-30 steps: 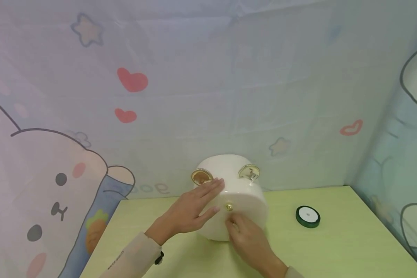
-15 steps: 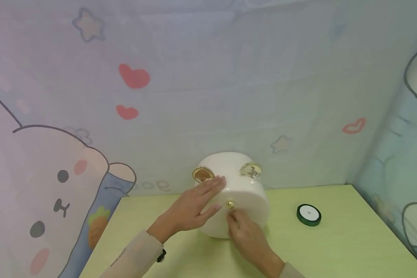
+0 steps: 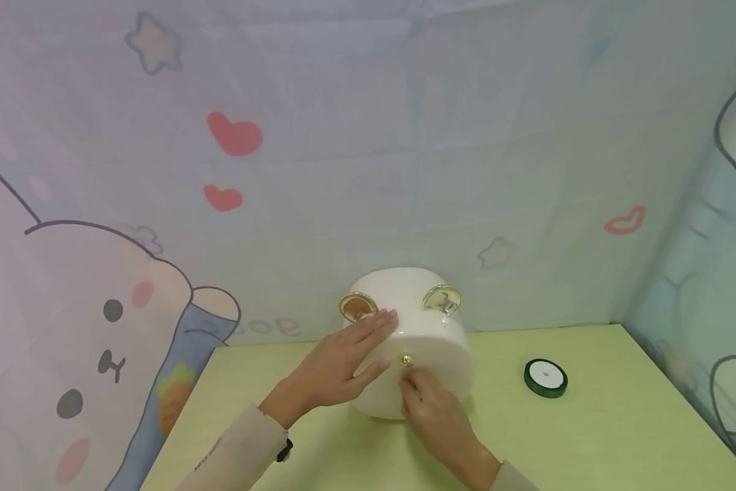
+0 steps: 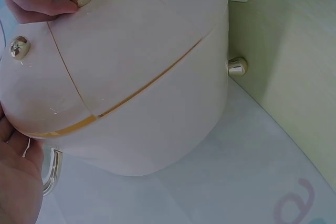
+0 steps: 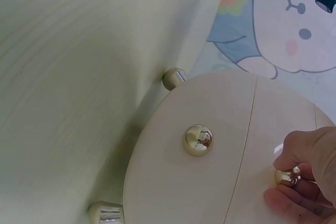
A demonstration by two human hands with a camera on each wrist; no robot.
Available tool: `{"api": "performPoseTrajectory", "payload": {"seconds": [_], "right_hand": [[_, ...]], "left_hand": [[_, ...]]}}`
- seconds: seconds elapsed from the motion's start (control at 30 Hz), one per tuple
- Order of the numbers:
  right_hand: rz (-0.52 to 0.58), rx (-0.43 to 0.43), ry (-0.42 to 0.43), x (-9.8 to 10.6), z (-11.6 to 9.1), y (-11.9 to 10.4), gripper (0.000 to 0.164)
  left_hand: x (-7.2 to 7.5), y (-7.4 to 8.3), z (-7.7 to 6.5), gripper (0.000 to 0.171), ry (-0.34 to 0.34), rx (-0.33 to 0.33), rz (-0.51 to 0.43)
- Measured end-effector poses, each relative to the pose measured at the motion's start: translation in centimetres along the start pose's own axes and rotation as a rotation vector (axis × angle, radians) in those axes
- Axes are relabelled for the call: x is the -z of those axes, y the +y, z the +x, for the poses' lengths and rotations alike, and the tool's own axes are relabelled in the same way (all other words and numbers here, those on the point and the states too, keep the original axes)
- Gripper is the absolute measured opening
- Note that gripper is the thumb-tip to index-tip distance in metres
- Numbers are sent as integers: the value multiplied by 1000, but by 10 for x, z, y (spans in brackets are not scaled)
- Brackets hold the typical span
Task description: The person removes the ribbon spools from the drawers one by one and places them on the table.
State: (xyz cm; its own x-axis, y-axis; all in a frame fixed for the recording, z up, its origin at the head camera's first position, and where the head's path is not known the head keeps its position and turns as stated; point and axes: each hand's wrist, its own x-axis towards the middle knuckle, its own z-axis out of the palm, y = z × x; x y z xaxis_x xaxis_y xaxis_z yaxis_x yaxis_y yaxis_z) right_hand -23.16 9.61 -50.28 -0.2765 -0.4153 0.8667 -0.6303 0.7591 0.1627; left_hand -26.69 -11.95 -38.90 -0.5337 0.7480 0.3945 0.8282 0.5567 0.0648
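A glossy white rounded box (image 3: pixel 447 368) with gold knobs stands on the table, and thin seams divide its front into drawers. My right hand (image 3: pixel 438 419) pinches the middle gold knob (image 5: pixel 285 177) between thumb and fingers. Above it the top knob (image 3: pixel 406 359) shows, and the lowest knob (image 5: pixel 198 140) appears in the right wrist view. My left hand (image 3: pixel 337 368) rests with straight fingers on the box's top front edge, thumb spread toward the front. In the left wrist view an orange-gold line (image 4: pixel 152 81) runs along the edge of the drawer fronts.
Two round gold ear-like pieces (image 3: pixel 441 300) stick up from the box top, and short gold feet (image 4: pixel 237 66) support it. A dark green ribbon spool (image 3: pixel 546 378) lies to the right on the light green table (image 3: pixel 613 423). A printed cloth (image 3: pixel 368 136) hangs close behind.
The head view has shifted slightly. Both hands keep their places on the box, the right one still at the middle knob.
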Motion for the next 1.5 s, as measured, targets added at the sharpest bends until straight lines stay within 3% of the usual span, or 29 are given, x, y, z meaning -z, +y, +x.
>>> {"api": "performPoseTrajectory", "payload": {"seconds": [0.33,1.5], "right_hand": [[-19,-23,-22,3,-4,-1,45],[4,14,4,20,-11,-10,43]], "left_hand": [[-3,-1,-1,63,24,-18,13],[-5,-2,0,64,28,-25,8]]}}
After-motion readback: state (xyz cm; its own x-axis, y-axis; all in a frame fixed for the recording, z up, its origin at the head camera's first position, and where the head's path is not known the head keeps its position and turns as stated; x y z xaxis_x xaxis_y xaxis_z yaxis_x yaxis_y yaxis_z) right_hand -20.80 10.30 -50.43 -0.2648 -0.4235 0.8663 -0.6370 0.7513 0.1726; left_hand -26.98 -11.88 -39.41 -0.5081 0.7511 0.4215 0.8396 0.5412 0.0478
